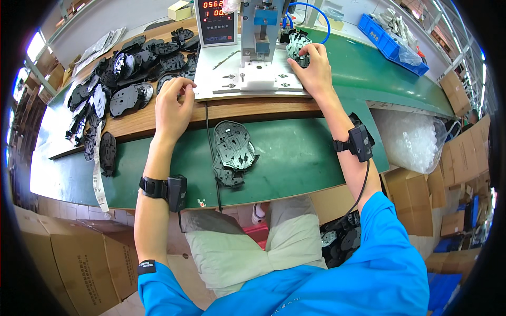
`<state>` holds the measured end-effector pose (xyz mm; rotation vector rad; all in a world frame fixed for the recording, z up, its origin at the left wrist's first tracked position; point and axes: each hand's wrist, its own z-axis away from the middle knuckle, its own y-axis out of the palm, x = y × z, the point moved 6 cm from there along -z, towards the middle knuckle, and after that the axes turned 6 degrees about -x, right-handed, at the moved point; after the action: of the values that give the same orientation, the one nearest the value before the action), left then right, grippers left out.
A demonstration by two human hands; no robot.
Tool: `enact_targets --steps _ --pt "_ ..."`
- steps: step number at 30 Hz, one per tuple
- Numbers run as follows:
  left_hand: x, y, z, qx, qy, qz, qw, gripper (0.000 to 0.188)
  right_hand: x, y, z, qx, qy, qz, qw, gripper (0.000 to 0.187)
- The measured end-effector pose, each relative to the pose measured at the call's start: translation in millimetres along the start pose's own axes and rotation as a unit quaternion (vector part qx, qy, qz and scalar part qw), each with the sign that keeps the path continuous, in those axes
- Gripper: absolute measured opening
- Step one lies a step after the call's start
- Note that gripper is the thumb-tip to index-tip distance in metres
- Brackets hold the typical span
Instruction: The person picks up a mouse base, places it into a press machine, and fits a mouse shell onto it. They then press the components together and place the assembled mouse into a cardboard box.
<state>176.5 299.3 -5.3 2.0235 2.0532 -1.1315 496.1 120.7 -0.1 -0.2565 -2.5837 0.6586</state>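
Note:
My right hand (315, 72) grips a grey and black plastic shell (298, 44), shaped like a computer mouse base, at the right side of a bench press (257, 31). The thumb and fingers close on its near end. My left hand (173, 108) is curled beside the left edge of the press's white base plate (211, 79); whether anything lies inside its fingers is hidden. A white block fixture (258, 79) sits on that plate between my hands. Two more mouse-base shells (232, 145) lie overlapping on the green table in front of me.
Many black shells (126, 68) are heaped on a wooden board at the left. A control box (216, 23) with a red display stands beside the press. A blue bin (392, 45) is at the far right. A cable (210, 142) crosses the table; cardboard boxes (79, 253) flank me.

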Motion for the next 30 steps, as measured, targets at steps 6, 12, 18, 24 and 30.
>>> enact_targets --steps 6,12,18,24,30 --pt "2 0 -1 0.002 -0.009 0.0 1.0 0.008 5 -2 -2 -0.022 -0.002 0.001 1.0 0.045" --pt "3 -1 -1 -0.009 0.015 -0.002 1.0 0.011 7 -2 -1 -0.018 0.0 0.024 1.0 0.052" --pt "2 -1 -1 -0.009 0.012 0.006 1.0 0.009 6 -2 -2 -0.015 -0.003 0.016 1.0 0.043" --pt "1 -1 -1 -0.01 0.024 0.016 1.0 0.011 14 -7 -3 -0.062 -0.047 -0.005 0.997 0.035" --pt "1 0 -1 -0.005 0.015 0.013 1.0 0.01 7 -1 -1 -0.035 -0.029 0.025 0.999 0.045"
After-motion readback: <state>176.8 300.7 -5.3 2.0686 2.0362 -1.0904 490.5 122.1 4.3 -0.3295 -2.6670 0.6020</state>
